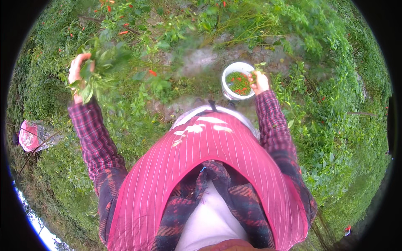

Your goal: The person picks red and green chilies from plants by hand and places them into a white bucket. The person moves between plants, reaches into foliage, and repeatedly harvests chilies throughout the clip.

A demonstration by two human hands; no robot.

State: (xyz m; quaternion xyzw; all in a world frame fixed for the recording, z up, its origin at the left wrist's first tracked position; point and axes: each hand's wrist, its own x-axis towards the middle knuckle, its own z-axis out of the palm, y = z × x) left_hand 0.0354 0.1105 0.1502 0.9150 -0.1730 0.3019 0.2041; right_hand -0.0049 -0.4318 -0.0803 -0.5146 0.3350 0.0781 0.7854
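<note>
My left hand (77, 70) is raised at the upper left, its fingers curled around a leafy chili branch (100, 66). The leaves are blurred and partly cover the fingers. Over the right rim of a white plastic bucket (225, 82), my right hand (260, 82) is closed around a small green sprig (258, 66); whether peppers are inside the fist is hidden. Inside the bucket lies a heap of green and red chili peppers (239, 82). A loose red chili (152, 73) shows among the foliage between the hands.
Dense chili plants (326, 125) surround me, with red fruit (123, 32) on the upper-left stems. A pink printed bag (29, 135) lies at the left, near thin bare sticks (34, 151). Greyish ground (201, 59) shows beyond the bucket. My pink striped apron (207, 141) fills the lower middle.
</note>
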